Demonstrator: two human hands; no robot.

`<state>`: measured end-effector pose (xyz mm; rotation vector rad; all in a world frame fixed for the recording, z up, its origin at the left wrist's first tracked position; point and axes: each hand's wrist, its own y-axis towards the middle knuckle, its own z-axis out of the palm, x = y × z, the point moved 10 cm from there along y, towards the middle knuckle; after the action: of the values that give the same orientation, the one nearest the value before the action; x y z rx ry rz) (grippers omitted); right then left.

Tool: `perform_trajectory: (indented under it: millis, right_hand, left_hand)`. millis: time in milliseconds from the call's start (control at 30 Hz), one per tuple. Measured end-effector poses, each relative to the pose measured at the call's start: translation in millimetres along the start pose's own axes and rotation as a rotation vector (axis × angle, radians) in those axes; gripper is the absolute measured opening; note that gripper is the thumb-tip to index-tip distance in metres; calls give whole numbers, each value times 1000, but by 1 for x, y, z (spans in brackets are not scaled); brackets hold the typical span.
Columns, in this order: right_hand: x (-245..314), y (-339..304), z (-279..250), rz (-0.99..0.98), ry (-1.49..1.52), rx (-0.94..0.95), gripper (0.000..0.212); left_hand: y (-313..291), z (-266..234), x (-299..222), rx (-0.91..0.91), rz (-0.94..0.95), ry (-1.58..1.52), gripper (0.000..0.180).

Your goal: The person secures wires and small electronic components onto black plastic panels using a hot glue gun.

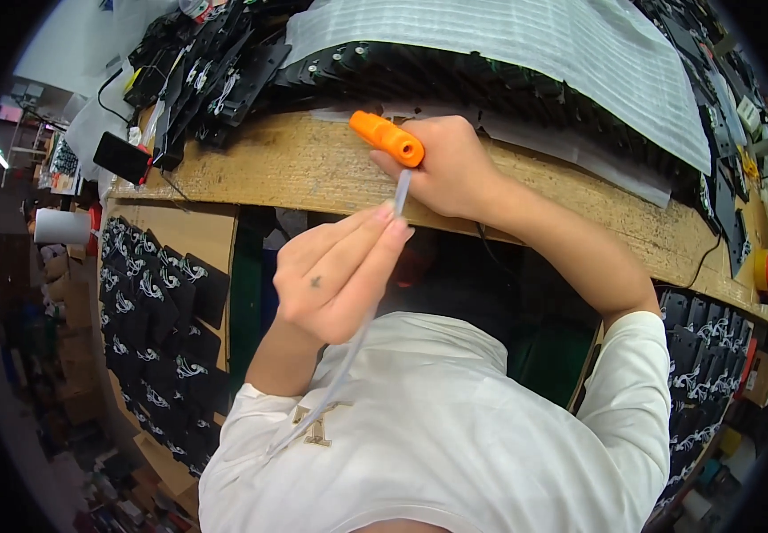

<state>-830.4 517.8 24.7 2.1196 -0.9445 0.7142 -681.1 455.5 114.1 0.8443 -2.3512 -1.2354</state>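
My right hand (457, 169) is wrapped round an orange glue gun (384, 138) above the front edge of the bench. A long translucent glue stick (340, 377) runs from the back of the gun down past my left hand toward my shirt. My left hand (326, 275) pinches that stick between thumb and fingers, a short way below the gun. The tip of the gun points away to the upper left. Its handle is mostly hidden in my right palm.
Black panels stand in a long row under white foam sheeting (508, 44) on the wooden bench (286, 164). More black parts (215, 80) pile up at the left. Black plates with wires (157, 302) lie on cardboard beside me. A phone-like black slab (122, 158) sits near the left end.
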Motion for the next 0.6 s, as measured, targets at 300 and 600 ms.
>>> perform_trajectory:
  millis: [300, 600]
  right_hand:
    - [2, -6, -3, 48, -267, 35, 27]
    - [21, -5, 5, -131, -453, -27, 22]
  left_hand:
    - [8, 29, 7, 110, -64, 106, 17]
    - [4, 55, 20, 460, -77, 253, 29]
